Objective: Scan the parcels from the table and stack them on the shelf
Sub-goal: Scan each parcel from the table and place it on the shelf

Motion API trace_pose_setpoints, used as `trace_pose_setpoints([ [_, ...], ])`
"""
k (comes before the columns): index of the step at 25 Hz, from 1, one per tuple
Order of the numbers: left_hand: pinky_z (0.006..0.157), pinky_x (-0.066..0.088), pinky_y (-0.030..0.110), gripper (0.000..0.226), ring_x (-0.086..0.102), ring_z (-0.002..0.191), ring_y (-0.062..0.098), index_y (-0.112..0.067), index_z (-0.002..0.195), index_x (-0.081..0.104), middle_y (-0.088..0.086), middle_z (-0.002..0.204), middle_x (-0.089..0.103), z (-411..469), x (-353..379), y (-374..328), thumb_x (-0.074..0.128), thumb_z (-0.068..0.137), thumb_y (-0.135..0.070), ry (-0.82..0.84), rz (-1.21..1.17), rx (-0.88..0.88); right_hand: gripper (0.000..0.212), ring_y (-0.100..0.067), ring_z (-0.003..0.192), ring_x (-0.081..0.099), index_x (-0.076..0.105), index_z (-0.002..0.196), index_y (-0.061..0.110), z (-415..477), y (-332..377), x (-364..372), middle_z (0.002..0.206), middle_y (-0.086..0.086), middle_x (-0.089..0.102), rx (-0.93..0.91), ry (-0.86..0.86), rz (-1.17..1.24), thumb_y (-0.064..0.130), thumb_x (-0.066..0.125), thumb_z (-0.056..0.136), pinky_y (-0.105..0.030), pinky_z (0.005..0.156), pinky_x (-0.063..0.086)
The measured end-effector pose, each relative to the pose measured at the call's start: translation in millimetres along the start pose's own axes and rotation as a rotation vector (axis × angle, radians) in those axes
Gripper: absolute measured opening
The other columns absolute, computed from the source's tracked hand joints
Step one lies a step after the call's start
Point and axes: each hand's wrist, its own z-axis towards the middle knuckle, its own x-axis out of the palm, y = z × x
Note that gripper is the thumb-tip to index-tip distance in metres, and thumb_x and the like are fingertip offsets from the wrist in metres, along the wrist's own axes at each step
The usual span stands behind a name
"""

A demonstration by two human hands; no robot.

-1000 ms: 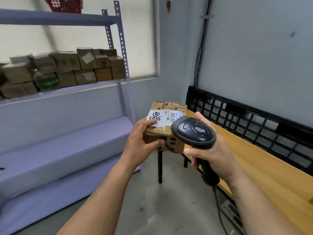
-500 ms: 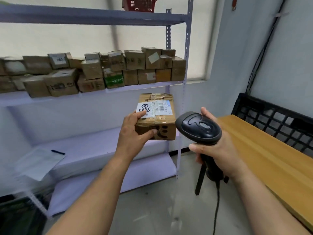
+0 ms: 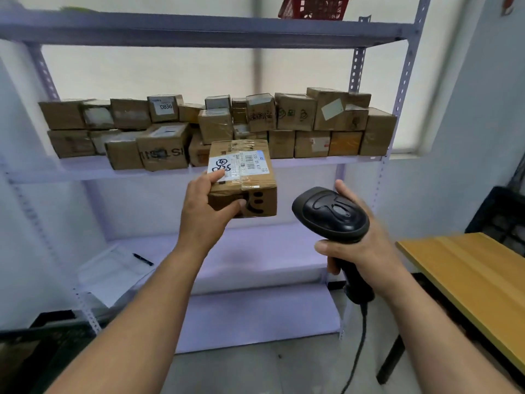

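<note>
Head view: compared with a second ago the view is swinging left; the pale lilac metal shelf [image 3: 312, 162] is now filling the frame and the yellow wooden table [image 3: 468, 268] is sliding off to the right edge. The brown cardboard parcel [image 3: 250, 177] with a white barcode label was overlapping the scanner above the table corner then; now it is being held up in front of the shelf's middle board, label upward. The left hand [image 3: 207, 211] is clamping it, thumb on the near face, fingers over the label's edge; the right hand [image 3: 360, 248] is wrapping round the grip of the black handheld barcode scanner [image 3: 332, 214], which is sitting just right of the parcel and apart from it; its black cable [image 3: 359, 345] is hanging toward the floor.

The middle board is carrying a row of taped cardboard boxes [image 3: 295, 115], roughly two layers, one marked 0836; the top board is carrying a red plastic basket [image 3: 315, 7], contents hidden; the lower board is holding a white paper sheet [image 3: 113, 274] with a black pen [image 3: 143, 259] at its upper edge; a black lattice crate [image 3: 508, 214] is standing behind the table at far right, contents not visible.
</note>
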Motion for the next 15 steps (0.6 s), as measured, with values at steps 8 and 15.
trace_pose_setpoints([
  [8,0.096,0.034,0.019,0.060,0.040,0.121,0.010,-0.023,0.133,0.049,-0.001,0.135,0.041,110.3,-23.2,40.7,0.077,0.080,-0.021,-0.150,0.082,-0.031,0.104,-0.027,0.048,0.060,0.038,0.140,0.047,124.4,-19.9,26.3,0.112,0.002,0.070,-0.045,0.095,0.073,0.001,0.084,0.059,-0.036,0.046,0.053],
  [15,0.103,0.041,0.032,0.058,0.046,0.123,0.016,-0.029,0.131,0.051,-0.002,0.135,0.044,187.9,-68.0,100.5,0.078,0.079,-0.026,-0.241,0.070,-0.086,0.104,-0.026,0.050,0.060,0.032,0.149,0.038,189.4,-26.6,75.3,0.108,0.013,0.069,-0.029,0.139,0.020,-0.012,0.077,0.069,-0.035,0.049,0.055],
])
